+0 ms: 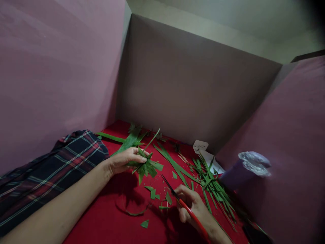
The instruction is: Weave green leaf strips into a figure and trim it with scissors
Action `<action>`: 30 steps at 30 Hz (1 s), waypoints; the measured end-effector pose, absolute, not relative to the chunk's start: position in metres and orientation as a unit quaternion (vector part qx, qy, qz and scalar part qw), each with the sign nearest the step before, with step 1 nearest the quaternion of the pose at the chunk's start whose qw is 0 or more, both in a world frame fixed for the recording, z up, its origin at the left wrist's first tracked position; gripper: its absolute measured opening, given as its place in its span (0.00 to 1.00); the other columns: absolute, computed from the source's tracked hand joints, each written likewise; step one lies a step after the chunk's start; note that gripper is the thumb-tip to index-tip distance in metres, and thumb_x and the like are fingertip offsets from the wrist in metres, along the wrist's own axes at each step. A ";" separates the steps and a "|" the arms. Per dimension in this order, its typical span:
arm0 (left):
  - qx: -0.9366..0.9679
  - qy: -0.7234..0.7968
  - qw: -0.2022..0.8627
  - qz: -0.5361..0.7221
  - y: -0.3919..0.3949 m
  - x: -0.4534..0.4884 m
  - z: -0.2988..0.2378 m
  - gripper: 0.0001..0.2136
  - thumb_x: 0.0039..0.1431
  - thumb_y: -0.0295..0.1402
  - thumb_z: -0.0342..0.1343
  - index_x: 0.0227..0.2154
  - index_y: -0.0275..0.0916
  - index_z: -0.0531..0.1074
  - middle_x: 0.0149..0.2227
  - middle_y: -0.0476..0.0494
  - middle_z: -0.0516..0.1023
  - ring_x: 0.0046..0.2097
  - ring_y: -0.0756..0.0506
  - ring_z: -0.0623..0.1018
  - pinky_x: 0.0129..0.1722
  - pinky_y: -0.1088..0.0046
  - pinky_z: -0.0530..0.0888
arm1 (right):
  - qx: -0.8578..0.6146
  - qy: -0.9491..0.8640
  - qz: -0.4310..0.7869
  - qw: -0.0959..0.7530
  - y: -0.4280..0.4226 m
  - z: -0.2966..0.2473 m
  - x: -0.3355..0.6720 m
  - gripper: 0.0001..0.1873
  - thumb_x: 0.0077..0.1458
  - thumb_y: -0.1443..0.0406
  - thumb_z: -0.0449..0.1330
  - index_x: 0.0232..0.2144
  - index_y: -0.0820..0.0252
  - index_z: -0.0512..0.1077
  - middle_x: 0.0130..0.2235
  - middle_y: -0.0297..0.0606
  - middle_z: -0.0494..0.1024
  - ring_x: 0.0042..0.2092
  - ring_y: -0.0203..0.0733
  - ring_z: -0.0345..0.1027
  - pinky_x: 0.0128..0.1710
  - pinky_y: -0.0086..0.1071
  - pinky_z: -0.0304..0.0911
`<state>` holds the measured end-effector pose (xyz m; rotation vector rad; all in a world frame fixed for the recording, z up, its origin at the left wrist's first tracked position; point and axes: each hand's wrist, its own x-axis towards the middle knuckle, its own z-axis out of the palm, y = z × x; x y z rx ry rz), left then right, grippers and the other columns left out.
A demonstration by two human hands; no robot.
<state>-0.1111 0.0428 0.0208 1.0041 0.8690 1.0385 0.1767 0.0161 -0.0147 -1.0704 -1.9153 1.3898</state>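
My left hand [129, 159] pinches a star-shaped piece of folded green leaf [147, 166], whose pointed ends spread out above the red cloth. A thin leaf strip sticks up from it. In my right hand [191, 203] is a pair of scissors [186, 206] with red handles, its dark blades pointing up and left toward the leaf piece but apart from it. Small cut leaf scraps [153, 194] lie on the red cloth [101, 217] between and below my hands.
A pile of narrow green leaf strips [215, 186] lies to the right, near white paper [210, 161] and a purple roll with clear plastic [243, 169]. Longer leaves [130, 139] lie at the back left. Plaid fabric [81, 149] is beside my left arm. Walls close in around.
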 end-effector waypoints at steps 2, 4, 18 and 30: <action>0.455 0.384 0.664 0.453 0.043 -0.113 0.021 0.12 0.42 0.27 0.63 0.34 0.38 0.76 0.29 0.46 0.78 0.28 0.51 0.75 0.27 0.78 0.69 | -0.390 -0.713 0.517 0.267 0.016 -0.015 0.178 0.14 0.37 0.64 0.63 0.27 0.58 0.62 0.16 0.21 0.57 0.20 0.30 0.46 0.19 0.26 0.41; 0.463 0.385 0.664 0.444 0.043 -0.113 0.020 0.13 0.41 0.27 0.63 0.34 0.37 0.76 0.30 0.46 0.78 0.29 0.50 0.75 0.29 0.76 0.70 | -0.388 -0.713 0.514 0.278 0.017 -0.016 0.178 0.15 0.37 0.63 0.64 0.28 0.58 0.63 0.18 0.22 0.58 0.21 0.30 0.46 0.19 0.26 0.41; 0.443 0.414 0.654 0.452 0.050 -0.109 0.006 0.12 0.43 0.28 0.63 0.34 0.36 0.74 0.29 0.46 0.78 0.30 0.49 0.77 0.32 0.75 0.71 | -0.399 -0.706 0.468 0.351 0.013 -0.019 0.171 0.19 0.42 0.54 0.62 0.32 0.58 0.63 0.19 0.24 0.58 0.19 0.30 0.45 0.18 0.26 0.41; 0.429 0.399 0.653 0.479 0.052 -0.101 0.002 0.13 0.40 0.27 0.64 0.33 0.33 0.74 0.27 0.45 0.77 0.28 0.49 0.76 0.29 0.74 0.70 | -0.377 -0.710 0.472 0.361 0.013 -0.016 0.168 0.12 0.41 0.64 0.61 0.29 0.59 0.63 0.19 0.23 0.56 0.22 0.31 0.43 0.20 0.26 0.41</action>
